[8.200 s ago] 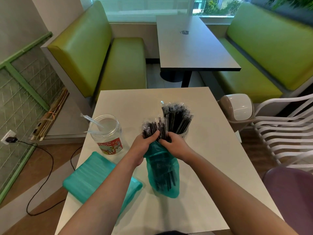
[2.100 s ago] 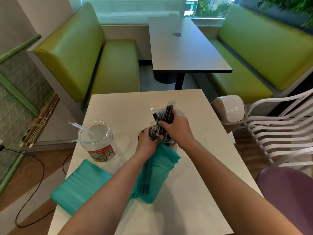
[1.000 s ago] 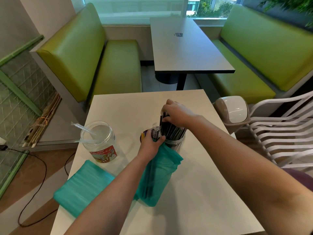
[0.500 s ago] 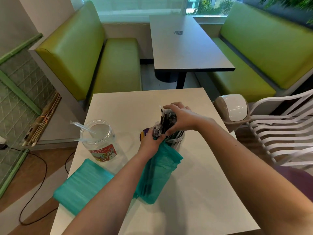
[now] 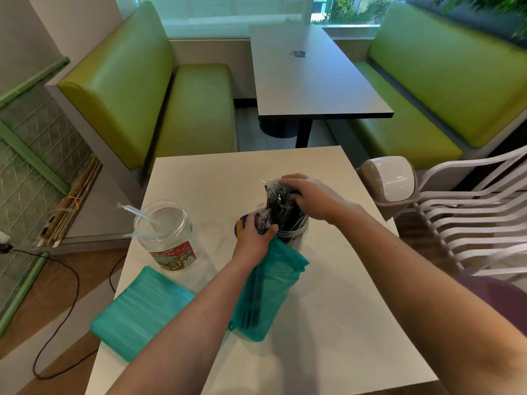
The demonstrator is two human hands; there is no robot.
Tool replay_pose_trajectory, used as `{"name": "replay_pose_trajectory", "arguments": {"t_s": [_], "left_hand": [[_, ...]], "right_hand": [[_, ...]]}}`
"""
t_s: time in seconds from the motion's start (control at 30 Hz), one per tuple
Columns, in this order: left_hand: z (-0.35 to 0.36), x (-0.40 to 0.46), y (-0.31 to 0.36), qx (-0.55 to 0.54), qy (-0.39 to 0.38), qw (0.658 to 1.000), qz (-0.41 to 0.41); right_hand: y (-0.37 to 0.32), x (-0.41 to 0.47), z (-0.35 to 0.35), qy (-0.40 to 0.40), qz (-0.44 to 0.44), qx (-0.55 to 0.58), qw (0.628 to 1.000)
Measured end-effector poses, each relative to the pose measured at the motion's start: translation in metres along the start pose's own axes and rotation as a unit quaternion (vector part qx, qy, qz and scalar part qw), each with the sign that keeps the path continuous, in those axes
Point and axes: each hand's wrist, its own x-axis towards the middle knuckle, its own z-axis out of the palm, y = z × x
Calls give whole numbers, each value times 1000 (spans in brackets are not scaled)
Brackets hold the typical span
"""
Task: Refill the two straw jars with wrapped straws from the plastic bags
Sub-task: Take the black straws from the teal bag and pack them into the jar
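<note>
On the white table (image 5: 328, 323) stands a clear jar (image 5: 296, 236) packed with black wrapped straws (image 5: 281, 208). My right hand (image 5: 310, 198) rests on top of those straws, fingers curled over their ends. My left hand (image 5: 253, 238) grips the mouth of a teal plastic bag (image 5: 265, 295) together with a few black straws sticking out of it, right beside the jar. A second clear jar (image 5: 168, 238) with a red label stands to the left, nearly empty, holding two clear wrapped straws (image 5: 137, 212). A second teal bag (image 5: 139, 312) lies flat at the near left.
A purple lid (image 5: 241, 225) peeks out behind my left hand. A small swing-top bin (image 5: 390, 181) and a white plastic chair (image 5: 473, 218) stand to the right of the table. Green benches and a dark table (image 5: 310, 75) lie beyond.
My right hand carried a bundle of black straws from the bag into the jar and now settles them from above. My left hand keeps hold of the bag's mouth.
</note>
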Motion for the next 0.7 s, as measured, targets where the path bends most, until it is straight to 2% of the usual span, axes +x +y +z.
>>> {"name": "replay_pose_trajectory", "arguments": {"t_s": [0.07, 0.2, 0.33, 0.5, 0.7], "left_hand": [[0, 1, 1, -4, 1, 1000, 2], [-1, -3, 5, -22, 3, 1000, 10], [-2, -8, 9, -40, -6, 999, 14], [-6, -9, 7, -81, -13, 997, 15], [-18, -11, 5, -105, 22, 994, -15]], "right_hand": [[0, -7, 1, -15, -3, 26, 1000], [-2, -17, 9, 15, -37, 40, 998], [4, -18, 27, 99, -53, 2, 994], [1, -25, 30, 146, -46, -53, 987], [-28, -51, 51, 289, 12, -79, 954]]}}
